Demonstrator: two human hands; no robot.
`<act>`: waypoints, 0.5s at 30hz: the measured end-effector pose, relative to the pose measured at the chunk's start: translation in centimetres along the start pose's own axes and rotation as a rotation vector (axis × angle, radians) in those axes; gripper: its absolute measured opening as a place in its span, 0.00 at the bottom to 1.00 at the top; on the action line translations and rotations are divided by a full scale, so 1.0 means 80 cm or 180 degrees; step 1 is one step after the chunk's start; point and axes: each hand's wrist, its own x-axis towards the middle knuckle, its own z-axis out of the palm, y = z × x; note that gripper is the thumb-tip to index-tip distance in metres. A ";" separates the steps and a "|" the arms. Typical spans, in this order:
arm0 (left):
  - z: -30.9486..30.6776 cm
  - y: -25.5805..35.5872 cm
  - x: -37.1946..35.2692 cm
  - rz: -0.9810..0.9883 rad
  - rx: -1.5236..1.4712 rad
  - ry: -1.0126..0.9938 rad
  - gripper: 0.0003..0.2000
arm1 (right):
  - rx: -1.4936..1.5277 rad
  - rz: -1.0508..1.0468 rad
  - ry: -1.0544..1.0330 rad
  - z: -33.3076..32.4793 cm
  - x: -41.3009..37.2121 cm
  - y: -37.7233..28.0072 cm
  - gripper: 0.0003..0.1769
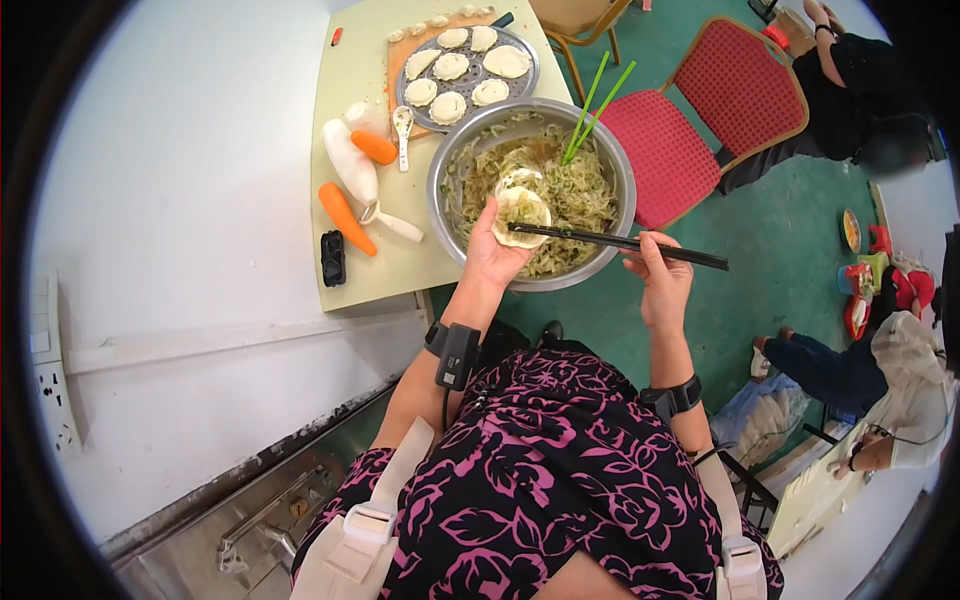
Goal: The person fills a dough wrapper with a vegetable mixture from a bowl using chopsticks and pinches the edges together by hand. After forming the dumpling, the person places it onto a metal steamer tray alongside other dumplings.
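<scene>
My left hand (492, 252) holds a round dough wrapper (522, 212) with some shredded filling on it, over the near left part of a large steel bowl (440, 215). In my right hand (660, 275) is a pair of black chopsticks (640, 243), their tips touching the filling on the wrapper. The bowl holds a heap of shredded vegetable filling (590, 190). Two green chopsticks (592, 105) stand in it at the far right. Behind the bowl, several shaped dumplings (451, 67) lie on a round perforated metal tray (525, 75).
On the pale table (400, 270), left of the bowl, are a white radish (350, 160), two carrots (345, 218), a peeler (395, 222), a white spoon (403, 130) and a black case (333, 258). A red chair (655, 150) stands to the right. Other people sit or work farther right.
</scene>
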 end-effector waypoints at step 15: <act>-0.006 -0.007 -0.007 0.0329 -0.0019 0.0016 0.17 | -0.0185 -0.1128 -0.0361 0.013 -0.032 0.003 0.03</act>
